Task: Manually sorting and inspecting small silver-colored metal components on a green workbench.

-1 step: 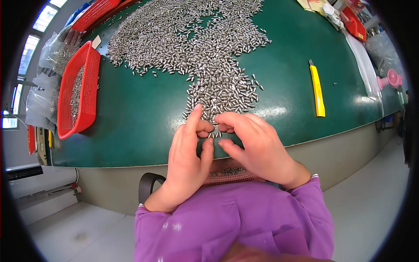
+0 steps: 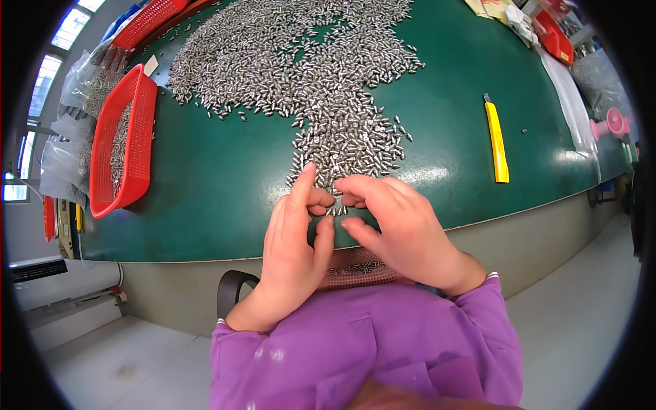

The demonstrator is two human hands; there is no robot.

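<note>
Metal pieces (image 2: 348, 130) piled on green table (image 2: 444, 123)
Left hand (image 2: 290, 229) and right hand (image 2: 406, 222) half curled, seemingly empty, around the nearest pieces

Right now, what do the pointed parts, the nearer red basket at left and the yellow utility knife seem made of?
Pointed parts: metal, perhaps steel, with bright silvery shine. Red basket: probably moulded plastic, slightly glossy, with perforated walls. Yellow utility knife: likely mostly plastic, smooth and evenly coloured.

Bright room, fisheye bend
Windows (image 2: 45, 85) at left glow washed-out white; glare patches the green tabletop (image 2: 444, 116), whose near edge curves; heaped bullet-shaped metal pieces (image 2: 345, 137) glint; the corners fall into black.
</note>
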